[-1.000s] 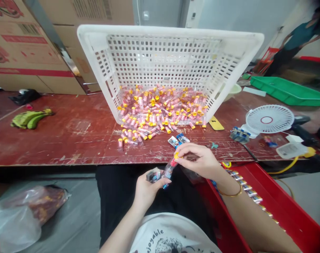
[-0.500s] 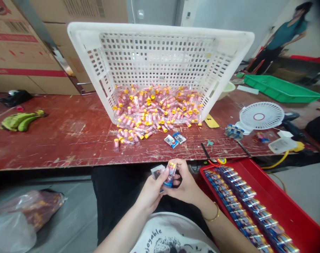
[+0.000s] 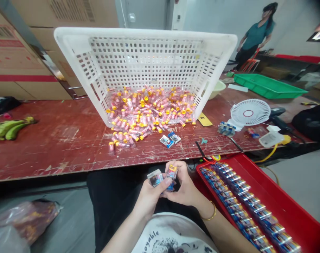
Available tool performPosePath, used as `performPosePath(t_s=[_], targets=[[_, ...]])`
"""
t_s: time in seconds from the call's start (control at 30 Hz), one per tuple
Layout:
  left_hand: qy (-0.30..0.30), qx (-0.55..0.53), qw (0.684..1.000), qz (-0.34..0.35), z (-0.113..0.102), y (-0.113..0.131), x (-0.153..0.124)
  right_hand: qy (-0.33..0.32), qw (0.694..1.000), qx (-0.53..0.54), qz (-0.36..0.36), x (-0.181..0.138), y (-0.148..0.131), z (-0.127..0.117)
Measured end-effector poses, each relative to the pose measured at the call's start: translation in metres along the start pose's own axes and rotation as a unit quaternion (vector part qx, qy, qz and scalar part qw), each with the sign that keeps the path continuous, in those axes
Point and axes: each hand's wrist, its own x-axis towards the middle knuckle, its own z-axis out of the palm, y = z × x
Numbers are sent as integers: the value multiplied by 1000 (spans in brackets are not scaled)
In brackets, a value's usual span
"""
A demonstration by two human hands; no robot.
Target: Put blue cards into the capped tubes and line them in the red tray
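Observation:
Above my lap my two hands are close together. My left hand [image 3: 148, 197] is closed around a small stack of printed cards [image 3: 155, 177], its thumb pressing on a small yellow-topped tube with blue printing [image 3: 172, 173]. My right hand [image 3: 186, 188] has its fingers curled round that same tube from the other side. The lower end of the tube is partly hidden by fingers. On the table edge ahead lie two small stacks of blue and white cards [image 3: 166, 141]. Behind them many yellow-capped pink tubes [image 3: 139, 119] spill from a tipped white basket [image 3: 146, 33].
To my right a red tray [image 3: 286, 196] holds rows of blue packed pieces [image 3: 244, 196]. On the table stand a white fan [image 3: 251, 112], a green tray [image 3: 268, 92] and bananas [image 3: 12, 129]. A plastic bag [image 3: 30, 218] lies at lower left. A person [image 3: 257, 35] stands at the back.
The view has turned a little to the right, so the table things sit further left. My hands still hold the stack and the tube; more of the stack's printed face shows.

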Motion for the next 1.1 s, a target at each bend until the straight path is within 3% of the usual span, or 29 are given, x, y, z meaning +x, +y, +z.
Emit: performPosePath(t_s=[0.13, 0.27, 0.33, 0.4, 0.53, 0.6, 0.67, 0.77, 0.87, 0.97, 1.1], targets=[[20, 35, 999, 3, 2, -5, 5, 25, 992, 104, 63, 3, 0, -9], [2, 46, 996, -70, 9, -9, 14, 170, 954, 197, 145, -3, 9, -26], [-25, 32, 993, -115, 13, -10, 18, 258, 936, 172, 168, -10, 19, -50], [-44, 36, 990, -132, 15, -11, 20, 355, 911, 98, 187, -24, 30, -92], [-52, 91, 988, -114, 16, -13, 19, 522, 822, -33, 225, -78, 46, -209], [-52, 103, 987, -115, 16, -13, 19, 559, 775, -82, 282, -116, 51, -260], [-53, 95, 986, -129, 17, -12, 21, 559, 741, -113, 354, -153, 58, -290], [-62, 72, 984, -148, 18, -13, 26, 524, 715, -138, 441, -187, 79, -302], [-56, 76, 984, -148, 19, -16, 29, 495, 708, -156, 479, -194, 104, -296], [-25, 98, 984, -147, 20, -19, 30, 495, 703, -191, 473, -188, 115, -293], [-16, 88, 985, -149, 19, -22, 31, 526, 698, -278, 399, -176, 103, -286]])
